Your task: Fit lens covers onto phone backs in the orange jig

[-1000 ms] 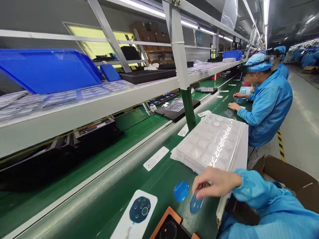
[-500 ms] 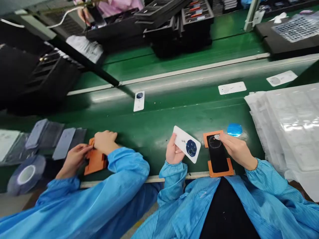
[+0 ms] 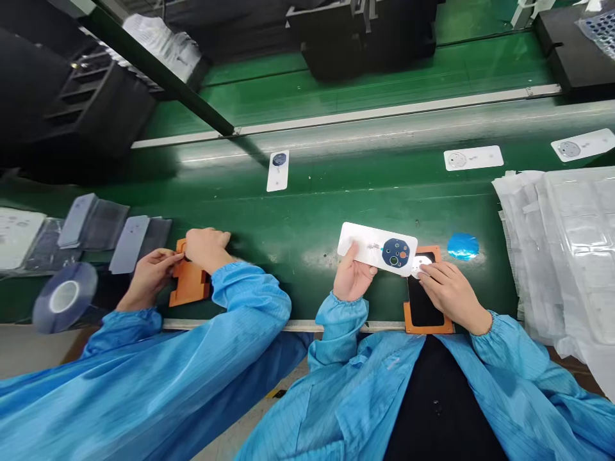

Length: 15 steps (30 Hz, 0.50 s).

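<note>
In the head view, my left hand [image 3: 353,278] is closed on the edge of a white card [image 3: 353,238], thumb on top, holding it above the worktop [image 3: 312,256]. My right hand [image 3: 451,294] pinches a small white disc [image 3: 419,263] over the black panel [image 3: 423,306], which lies in an orange fixture [image 3: 429,330]. A blue round film [image 3: 462,246] rests near that hand, and clear trays [image 3: 576,224] are stacked to the right.

Orange fixture [image 3: 429,329] partly hidden behind white card [image 3: 377,250], card lettering [image 3: 373,246] unreadably small, clear trays [image 3: 579,224] cropped at right
</note>
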Each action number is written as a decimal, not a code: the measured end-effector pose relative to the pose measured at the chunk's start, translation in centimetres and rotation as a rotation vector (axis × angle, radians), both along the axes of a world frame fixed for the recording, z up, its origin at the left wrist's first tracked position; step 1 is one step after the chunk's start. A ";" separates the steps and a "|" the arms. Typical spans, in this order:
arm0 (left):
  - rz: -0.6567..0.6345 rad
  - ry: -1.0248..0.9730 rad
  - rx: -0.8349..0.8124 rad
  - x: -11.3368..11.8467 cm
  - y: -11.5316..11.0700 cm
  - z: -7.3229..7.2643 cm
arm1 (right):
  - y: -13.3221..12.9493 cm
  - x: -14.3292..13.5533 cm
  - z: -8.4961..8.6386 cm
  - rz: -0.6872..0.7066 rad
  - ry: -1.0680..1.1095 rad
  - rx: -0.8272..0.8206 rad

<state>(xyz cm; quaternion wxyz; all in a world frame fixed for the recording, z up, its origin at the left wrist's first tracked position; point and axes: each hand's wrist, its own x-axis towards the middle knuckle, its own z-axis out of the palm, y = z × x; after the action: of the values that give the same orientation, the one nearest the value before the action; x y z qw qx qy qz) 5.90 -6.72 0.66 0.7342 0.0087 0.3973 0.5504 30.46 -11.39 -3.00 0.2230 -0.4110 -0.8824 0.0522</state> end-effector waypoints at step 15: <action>-0.152 0.449 0.372 6.8 -2.1 -0.5 | 1.4 1.1 4.6 -0.198 0.867 -0.686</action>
<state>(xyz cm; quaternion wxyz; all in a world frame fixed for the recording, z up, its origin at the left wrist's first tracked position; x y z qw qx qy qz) 12.74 -8.79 0.13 0.6527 0.2941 0.4405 0.5417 31.55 -10.03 1.64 0.4226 -0.4819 -0.5998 0.4791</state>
